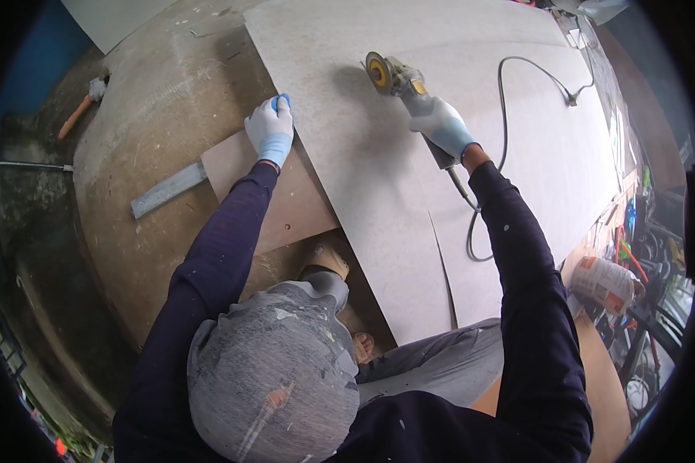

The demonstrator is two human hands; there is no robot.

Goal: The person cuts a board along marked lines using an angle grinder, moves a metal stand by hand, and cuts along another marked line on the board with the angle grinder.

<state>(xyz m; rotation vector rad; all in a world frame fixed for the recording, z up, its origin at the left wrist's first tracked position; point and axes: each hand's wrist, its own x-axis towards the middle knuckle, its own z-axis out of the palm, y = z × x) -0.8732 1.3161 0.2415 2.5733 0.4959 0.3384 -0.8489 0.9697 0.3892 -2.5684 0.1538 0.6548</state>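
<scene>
In my right hand (442,125), gloved in white and light blue, is an angle grinder (415,89) gripped by its body. Its yellow-centred disc (378,73) is raised over a large pale board (548,162), apart from its surface as far as I can see. My left hand (271,130), in a matching glove, is closed at the board's left edge around a small blue thing (283,100), mostly hidden by the fingers. A narrow slit (442,262) runs through the near part of the board.
The grinder's dark cord (503,100) loops over the board's right side. A smaller brown sheet (243,166) and a grey bar (168,190) lie left of it. My bent grey-trousered knee (274,370) is close below. A white sack (604,284) and clutter stand at right.
</scene>
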